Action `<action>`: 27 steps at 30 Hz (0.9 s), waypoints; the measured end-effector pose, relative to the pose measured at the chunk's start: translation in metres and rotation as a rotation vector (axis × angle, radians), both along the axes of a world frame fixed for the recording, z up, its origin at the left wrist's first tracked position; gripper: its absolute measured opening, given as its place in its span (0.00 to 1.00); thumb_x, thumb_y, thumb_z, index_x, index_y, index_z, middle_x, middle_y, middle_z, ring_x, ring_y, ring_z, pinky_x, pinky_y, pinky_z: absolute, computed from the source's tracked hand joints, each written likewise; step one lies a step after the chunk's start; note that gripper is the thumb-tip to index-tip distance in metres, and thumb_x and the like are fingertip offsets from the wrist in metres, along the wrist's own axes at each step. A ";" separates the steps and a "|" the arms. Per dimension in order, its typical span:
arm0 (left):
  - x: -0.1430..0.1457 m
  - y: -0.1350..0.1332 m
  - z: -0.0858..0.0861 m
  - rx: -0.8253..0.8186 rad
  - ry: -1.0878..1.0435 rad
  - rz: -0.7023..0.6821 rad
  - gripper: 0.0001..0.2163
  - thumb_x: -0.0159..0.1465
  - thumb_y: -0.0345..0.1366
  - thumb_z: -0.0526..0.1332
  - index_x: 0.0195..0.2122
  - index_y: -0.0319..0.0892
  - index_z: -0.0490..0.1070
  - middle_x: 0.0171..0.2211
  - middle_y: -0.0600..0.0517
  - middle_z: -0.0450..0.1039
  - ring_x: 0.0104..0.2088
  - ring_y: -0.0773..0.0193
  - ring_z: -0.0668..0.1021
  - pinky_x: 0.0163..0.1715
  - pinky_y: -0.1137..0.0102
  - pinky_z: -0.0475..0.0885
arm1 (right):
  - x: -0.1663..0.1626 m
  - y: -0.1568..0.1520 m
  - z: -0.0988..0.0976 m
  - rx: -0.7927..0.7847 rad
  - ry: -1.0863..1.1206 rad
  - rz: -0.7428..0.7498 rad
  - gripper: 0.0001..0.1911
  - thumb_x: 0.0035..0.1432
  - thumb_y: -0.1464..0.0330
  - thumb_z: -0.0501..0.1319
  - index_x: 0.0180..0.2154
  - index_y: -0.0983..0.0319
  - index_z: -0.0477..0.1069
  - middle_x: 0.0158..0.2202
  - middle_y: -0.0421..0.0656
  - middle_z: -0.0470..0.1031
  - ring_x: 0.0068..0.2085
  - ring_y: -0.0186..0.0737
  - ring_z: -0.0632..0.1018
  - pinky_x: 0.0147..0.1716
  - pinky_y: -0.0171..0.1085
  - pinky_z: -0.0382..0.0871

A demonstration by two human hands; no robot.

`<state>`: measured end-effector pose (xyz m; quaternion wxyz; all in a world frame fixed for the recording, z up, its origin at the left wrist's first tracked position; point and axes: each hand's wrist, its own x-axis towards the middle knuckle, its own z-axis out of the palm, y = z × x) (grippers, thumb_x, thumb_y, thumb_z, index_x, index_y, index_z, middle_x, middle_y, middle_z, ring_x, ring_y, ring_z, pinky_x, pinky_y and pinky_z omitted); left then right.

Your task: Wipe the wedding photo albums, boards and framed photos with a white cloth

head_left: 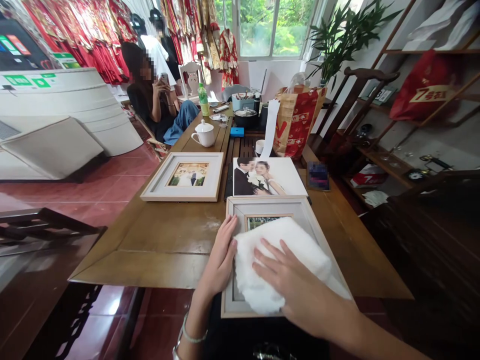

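A picture frame [230, 295] with a pale wood edge and grey mat lies at the near edge of the table, tilted slightly away from me. My left hand [221, 255] grips its left edge, fingers close together along the rim. Over the glass is a fluffy white cloth [300, 240], hiding most of the small photo [258, 221] inside. My right hand [281, 272] lies on the cloth with its fingers spread, pressing it against the frame. Just beyond is a large wedding photo print [285, 177]. A second framed picture [180, 195] lies to the left.
On the wooden table [157, 235] stand a lidded white mug [204, 134], a green bottle [203, 100], a blue box [237, 132] and a paper bag [300, 120]. A seated person [146, 95] holds a phone at the left. Wooden chairs [48, 220] flank the table.
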<state>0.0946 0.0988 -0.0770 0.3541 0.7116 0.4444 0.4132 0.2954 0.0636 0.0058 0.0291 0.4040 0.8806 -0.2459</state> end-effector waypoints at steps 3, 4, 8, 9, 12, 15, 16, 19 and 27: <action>0.000 0.001 0.000 0.012 0.007 -0.006 0.21 0.73 0.36 0.46 0.67 0.55 0.52 0.69 0.54 0.50 0.70 0.58 0.49 0.68 0.55 0.46 | 0.004 -0.017 0.003 -0.093 0.044 0.092 0.40 0.41 0.79 0.53 0.60 0.67 0.63 0.66 0.53 0.57 0.69 0.54 0.44 0.64 0.63 0.39; 0.000 0.001 0.000 0.018 0.009 -0.010 0.22 0.72 0.36 0.46 0.67 0.55 0.52 0.69 0.54 0.50 0.70 0.58 0.49 0.68 0.55 0.46 | 0.007 -0.020 0.003 -0.129 0.053 0.126 0.39 0.41 0.79 0.54 0.60 0.66 0.63 0.66 0.52 0.57 0.69 0.55 0.45 0.64 0.64 0.39; -0.001 0.001 0.000 0.039 0.023 -0.027 0.23 0.71 0.34 0.50 0.67 0.55 0.51 0.69 0.53 0.50 0.70 0.57 0.49 0.67 0.54 0.47 | 0.023 -0.023 0.011 -0.254 0.056 0.176 0.39 0.37 0.79 0.54 0.56 0.64 0.69 0.64 0.51 0.62 0.67 0.59 0.53 0.63 0.65 0.42; -0.001 0.001 0.000 0.041 0.026 -0.029 0.24 0.71 0.34 0.51 0.67 0.55 0.51 0.69 0.53 0.50 0.70 0.56 0.49 0.67 0.53 0.47 | 0.027 -0.022 0.015 -0.271 0.036 0.148 0.41 0.36 0.80 0.53 0.57 0.64 0.69 0.64 0.49 0.62 0.67 0.58 0.54 0.63 0.64 0.43; -0.001 0.001 0.000 0.037 0.025 -0.031 0.25 0.70 0.32 0.52 0.67 0.55 0.50 0.70 0.54 0.47 0.70 0.56 0.48 0.68 0.53 0.46 | 0.036 -0.015 0.025 -0.270 -0.049 -0.006 0.46 0.34 0.82 0.51 0.59 0.61 0.66 0.64 0.44 0.61 0.67 0.51 0.55 0.65 0.61 0.40; -0.001 0.000 0.001 0.039 0.018 -0.045 0.25 0.70 0.30 0.50 0.67 0.55 0.51 0.70 0.54 0.48 0.70 0.57 0.47 0.68 0.53 0.46 | 0.036 -0.002 0.020 -0.161 -0.067 -0.128 0.47 0.34 0.83 0.49 0.60 0.59 0.64 0.66 0.40 0.58 0.68 0.46 0.50 0.66 0.60 0.37; -0.001 0.000 0.000 0.043 0.017 -0.051 0.25 0.70 0.30 0.50 0.67 0.55 0.51 0.69 0.54 0.49 0.70 0.57 0.47 0.68 0.53 0.45 | 0.033 0.002 0.015 -0.109 -0.065 -0.156 0.48 0.33 0.83 0.49 0.61 0.60 0.64 0.66 0.40 0.57 0.69 0.46 0.48 0.66 0.60 0.37; -0.002 0.000 0.000 0.059 0.010 -0.062 0.26 0.69 0.28 0.50 0.67 0.56 0.51 0.69 0.54 0.50 0.70 0.57 0.48 0.68 0.53 0.46 | 0.019 0.006 0.002 -0.019 -0.045 -0.184 0.49 0.31 0.82 0.49 0.62 0.62 0.62 0.67 0.41 0.55 0.69 0.46 0.45 0.66 0.60 0.36; -0.003 0.002 -0.001 0.094 0.022 -0.068 0.24 0.70 0.29 0.49 0.66 0.54 0.54 0.68 0.52 0.54 0.69 0.57 0.51 0.67 0.51 0.47 | 0.018 -0.025 0.035 -0.216 0.073 0.031 0.44 0.34 0.81 0.51 0.58 0.62 0.68 0.61 0.43 0.67 0.66 0.44 0.58 0.67 0.51 0.42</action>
